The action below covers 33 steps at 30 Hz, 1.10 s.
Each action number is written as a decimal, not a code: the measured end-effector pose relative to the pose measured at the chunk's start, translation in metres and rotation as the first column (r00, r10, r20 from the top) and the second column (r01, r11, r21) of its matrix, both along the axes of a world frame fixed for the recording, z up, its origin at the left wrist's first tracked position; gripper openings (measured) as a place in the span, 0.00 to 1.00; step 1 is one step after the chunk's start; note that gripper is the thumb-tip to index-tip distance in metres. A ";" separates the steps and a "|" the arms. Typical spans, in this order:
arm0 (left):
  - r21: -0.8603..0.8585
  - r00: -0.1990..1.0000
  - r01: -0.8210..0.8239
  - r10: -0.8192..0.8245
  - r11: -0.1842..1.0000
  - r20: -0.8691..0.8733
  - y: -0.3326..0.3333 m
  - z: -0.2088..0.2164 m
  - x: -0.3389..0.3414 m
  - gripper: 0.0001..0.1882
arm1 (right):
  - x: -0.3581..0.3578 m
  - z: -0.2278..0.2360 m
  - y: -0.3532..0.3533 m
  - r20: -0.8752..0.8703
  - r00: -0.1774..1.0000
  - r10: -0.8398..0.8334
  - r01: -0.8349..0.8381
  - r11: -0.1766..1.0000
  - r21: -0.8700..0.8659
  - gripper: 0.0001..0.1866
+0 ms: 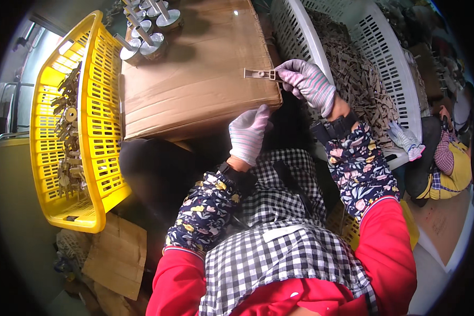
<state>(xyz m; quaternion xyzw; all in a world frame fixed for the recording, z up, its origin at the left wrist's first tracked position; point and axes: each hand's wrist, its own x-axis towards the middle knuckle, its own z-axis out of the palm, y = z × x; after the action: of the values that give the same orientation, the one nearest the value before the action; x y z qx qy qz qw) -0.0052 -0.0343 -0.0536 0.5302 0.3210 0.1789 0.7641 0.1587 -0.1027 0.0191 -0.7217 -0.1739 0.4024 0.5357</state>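
Note:
Over the right front edge of a cardboard box (195, 79), my right hand (308, 84) pinches one end of a small flat beige part (259, 74) with a raised round middle. The part's far end points left, above the cardboard. My left hand (249, 134) is closed just in front of the box's near edge, thumb uppermost; whatever its fingers hold, if anything, is hidden. Both hands wear striped knit gloves. At the back left of the box stand several round metal discs with upright posts (151, 46).
A yellow plastic crate (102, 110) of metal parts stands on the left. To the right, a pale plastic crate (376, 47) holds a heap of flat brownish pieces (347, 68), with a glove (405, 139) at its near corner. Another person (453, 166) sits at the far right.

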 end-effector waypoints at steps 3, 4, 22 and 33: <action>-0.028 1.000 0.016 -0.017 0.999 -0.003 0.001 0.001 0.000 0.15 | 0.006 -0.011 0.005 -0.021 1.000 0.004 -0.005 1.000 -0.022 0.08; -0.013 1.000 0.020 -0.020 1.000 -0.009 0.002 0.001 0.000 0.15 | 0.007 -0.013 0.007 -0.019 1.000 0.004 -0.005 1.000 -0.003 0.08; 0.025 0.999 0.031 -0.031 0.999 -0.031 0.002 0.002 -0.002 0.17 | 0.010 -0.019 0.016 0.087 0.989 0.120 -0.113 0.990 -0.080 0.07; 0.027 0.998 0.039 -0.038 0.999 -0.053 0.002 0.004 -0.001 0.17 | 0.024 -0.030 0.017 0.400 0.876 0.269 -0.244 0.963 -0.113 0.05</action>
<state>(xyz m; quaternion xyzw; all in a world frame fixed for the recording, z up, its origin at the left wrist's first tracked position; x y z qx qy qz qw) -0.0062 -0.0322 -0.0491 0.5513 0.3282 0.1546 0.7513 0.1824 -0.0855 -0.0108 -0.7761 -0.3650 0.3136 0.4074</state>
